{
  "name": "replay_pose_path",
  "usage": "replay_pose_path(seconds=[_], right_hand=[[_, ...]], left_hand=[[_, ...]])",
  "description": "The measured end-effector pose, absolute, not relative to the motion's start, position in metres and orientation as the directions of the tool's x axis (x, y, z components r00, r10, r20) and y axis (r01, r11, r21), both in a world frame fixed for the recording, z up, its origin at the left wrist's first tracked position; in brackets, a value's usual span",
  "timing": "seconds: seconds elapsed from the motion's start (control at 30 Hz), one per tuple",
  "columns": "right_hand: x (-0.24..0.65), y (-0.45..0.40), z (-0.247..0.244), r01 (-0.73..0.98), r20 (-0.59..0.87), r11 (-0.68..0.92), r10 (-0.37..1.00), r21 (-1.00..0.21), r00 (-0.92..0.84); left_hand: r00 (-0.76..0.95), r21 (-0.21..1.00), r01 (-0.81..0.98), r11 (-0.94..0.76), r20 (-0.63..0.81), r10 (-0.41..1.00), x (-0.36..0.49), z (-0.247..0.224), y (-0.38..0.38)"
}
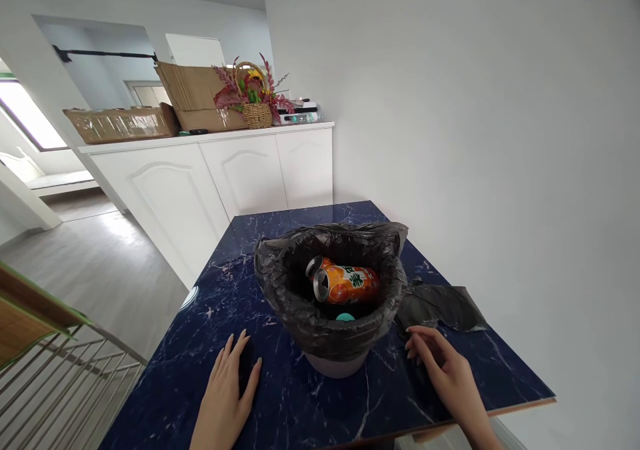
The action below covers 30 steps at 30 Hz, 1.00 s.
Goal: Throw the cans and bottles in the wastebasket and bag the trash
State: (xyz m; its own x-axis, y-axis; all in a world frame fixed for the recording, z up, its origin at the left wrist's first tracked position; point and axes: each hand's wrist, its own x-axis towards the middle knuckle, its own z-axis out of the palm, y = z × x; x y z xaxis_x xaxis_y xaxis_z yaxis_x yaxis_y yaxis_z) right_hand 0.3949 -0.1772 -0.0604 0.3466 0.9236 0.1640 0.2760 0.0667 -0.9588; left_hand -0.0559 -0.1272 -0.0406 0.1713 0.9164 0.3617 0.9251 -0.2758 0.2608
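My left hand (pixel 226 390) lies on the blue marbled table (pixel 215 350), left of the bin, fingers stretched out and nothing in them. At the bin's right, my right hand (pixel 447 370) rests on the table with fingers loosely bent and apart, holding nothing I can see. Its fingertips are close to a flat black plastic bag (pixel 445 307). Between my hands stands a small trash bin (pixel 336 367) lined with a black garbage bag (pixel 325 337) folded over its rim. Inside lie two orange drink cans (pixel 355 285), one partly behind the other, and a teal round thing (pixel 345 317), mostly hidden.
A white cabinet (pixel 250 177) stands beyond the table, bearing cardboard boxes (pixel 125 125), a flower basket (pixel 257 115) and bottles (pixel 305 118). A white wall (pixel 475 137) runs along the right. A metal-framed chair (pixel 75 370) is at lower left.
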Motion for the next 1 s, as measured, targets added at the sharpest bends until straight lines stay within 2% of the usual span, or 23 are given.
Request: replay_pose_path(seconds=[0.43,0.73,1.0], right_hand=[[0.393,-0.176,-0.059,0.299,0.167,0.053,0.914,-0.953,0.369],[0.391,-0.178,-0.051,0.325,0.205,0.083,0.910,-0.942,0.362],[0.393,-0.178,-0.057,0.334,0.207,0.082,0.910,-0.939,0.358]], left_hand=[[0.196,0.251,0.920,-0.302,0.372,0.907,-0.059,-0.045,-0.126],[0.143,0.300,0.920,-0.252,0.341,0.929,-0.057,-0.048,-0.129],[0.189,0.279,0.910,-0.306,0.378,0.906,-0.057,-0.046,-0.132]])
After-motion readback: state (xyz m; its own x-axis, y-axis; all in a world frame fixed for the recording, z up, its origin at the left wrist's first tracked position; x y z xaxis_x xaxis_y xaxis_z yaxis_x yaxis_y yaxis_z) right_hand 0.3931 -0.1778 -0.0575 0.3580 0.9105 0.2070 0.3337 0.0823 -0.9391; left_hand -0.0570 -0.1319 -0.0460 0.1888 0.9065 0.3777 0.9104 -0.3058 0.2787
